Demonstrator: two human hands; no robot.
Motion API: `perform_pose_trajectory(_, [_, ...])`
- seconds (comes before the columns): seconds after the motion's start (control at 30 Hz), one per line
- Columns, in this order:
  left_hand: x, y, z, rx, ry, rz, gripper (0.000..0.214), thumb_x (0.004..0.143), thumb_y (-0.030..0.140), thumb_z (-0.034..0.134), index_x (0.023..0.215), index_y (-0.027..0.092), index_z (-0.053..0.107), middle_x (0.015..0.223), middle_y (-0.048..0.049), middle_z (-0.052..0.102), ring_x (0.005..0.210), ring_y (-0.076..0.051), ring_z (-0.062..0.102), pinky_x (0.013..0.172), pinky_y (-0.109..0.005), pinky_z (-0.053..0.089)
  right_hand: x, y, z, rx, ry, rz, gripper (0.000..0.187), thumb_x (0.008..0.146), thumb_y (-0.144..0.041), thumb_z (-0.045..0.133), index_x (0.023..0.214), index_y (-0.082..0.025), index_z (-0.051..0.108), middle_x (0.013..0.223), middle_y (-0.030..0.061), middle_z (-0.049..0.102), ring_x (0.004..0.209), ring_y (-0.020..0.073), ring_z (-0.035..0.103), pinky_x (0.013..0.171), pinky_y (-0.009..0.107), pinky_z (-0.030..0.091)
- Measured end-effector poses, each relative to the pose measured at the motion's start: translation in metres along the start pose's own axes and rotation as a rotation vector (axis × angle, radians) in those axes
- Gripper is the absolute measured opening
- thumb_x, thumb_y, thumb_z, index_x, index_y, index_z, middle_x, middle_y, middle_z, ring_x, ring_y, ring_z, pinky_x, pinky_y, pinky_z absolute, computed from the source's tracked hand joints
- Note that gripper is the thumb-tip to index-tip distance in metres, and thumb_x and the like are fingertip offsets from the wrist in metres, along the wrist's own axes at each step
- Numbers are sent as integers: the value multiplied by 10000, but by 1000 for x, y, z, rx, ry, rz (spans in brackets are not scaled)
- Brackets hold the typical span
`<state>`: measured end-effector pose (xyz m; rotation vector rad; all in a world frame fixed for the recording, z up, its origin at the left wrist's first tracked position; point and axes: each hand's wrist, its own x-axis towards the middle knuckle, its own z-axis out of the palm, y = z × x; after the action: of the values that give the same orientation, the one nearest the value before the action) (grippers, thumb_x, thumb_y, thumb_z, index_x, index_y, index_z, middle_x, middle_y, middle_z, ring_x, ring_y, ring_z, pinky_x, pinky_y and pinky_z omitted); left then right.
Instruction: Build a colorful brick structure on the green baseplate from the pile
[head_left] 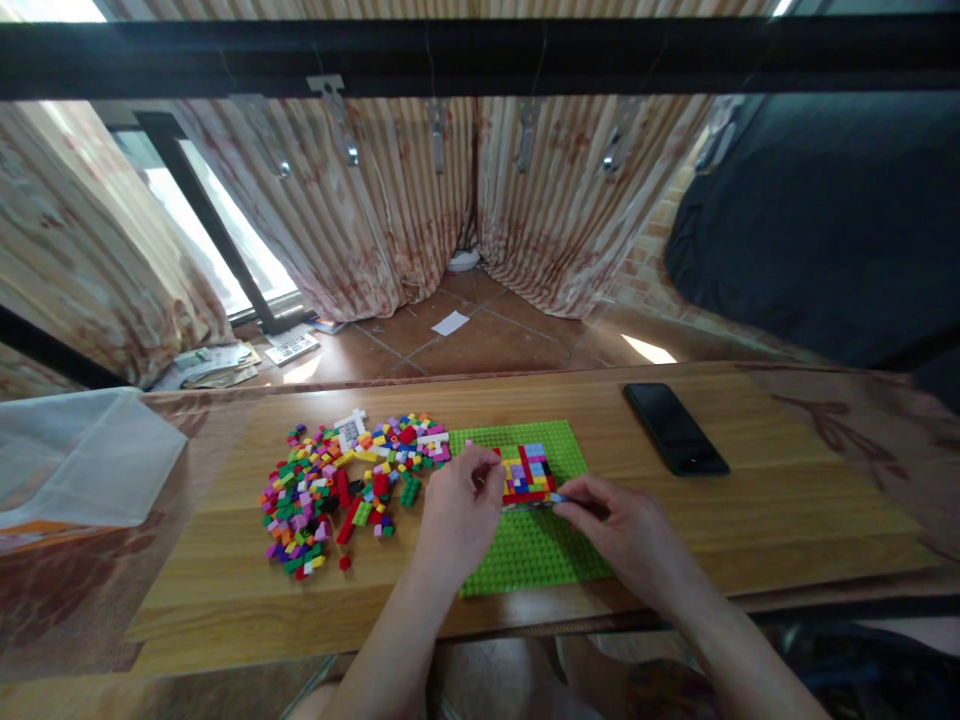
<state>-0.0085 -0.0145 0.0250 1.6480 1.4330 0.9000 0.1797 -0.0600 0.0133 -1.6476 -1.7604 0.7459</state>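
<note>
A block build of many colours [529, 472] stands on the green baseplate [547, 555], with red, yellow, purple and light-blue bricks on its top. At its left end is my left hand [463, 505], fingers curled together in a pinch; whatever they hold is hidden. My right hand [626, 525] pinches a small light-blue toy brick [556, 498] between thumb and forefinger, at the near right corner of the build. To the left of the baseplate lies a loose heap of small toy bricks [300, 495] in mixed colours, with a red brick [345, 563] apart at its near side.
A black phone [675, 428] lies on the wooden table [225, 610] to the right. The translucent white bin [82, 455] stands off the table's left side. A dark bar [480, 58] with hanging clips crosses above, before patterned curtains [390, 220].
</note>
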Motion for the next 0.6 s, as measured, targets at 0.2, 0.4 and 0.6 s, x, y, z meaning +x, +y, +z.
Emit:
perform_pose_trajectory(0.2, [0,1,-1,30,-9,-7,156,835,208,514,816,176,665,730,-12,679,654,-135,595,643,-238,426,3,-2,4,23,16,17,128,841,-338,581,820,-230,644,774,4,715,716,174,664,661,279,484])
perform_pose_trajectory(0.4, [-1,0,-1,38,-19,-24,148,825,215,525,807,187,669,745,-15,696,650,-139,604,638,-239,436,4,-1,7,60,65,8,145,824,-356,604,866,-226,652,802,22,726,731,182,673,681,297,510])
perform_pose_trajectory(0.6, [-2,-6,1,65,-15,3,166,837,225,512,834,195,675,754,-20,696,646,-141,601,630,-239,435,4,8,11,174,49,92,209,798,-379,648,937,-223,654,814,19,712,747,176,670,693,296,522])
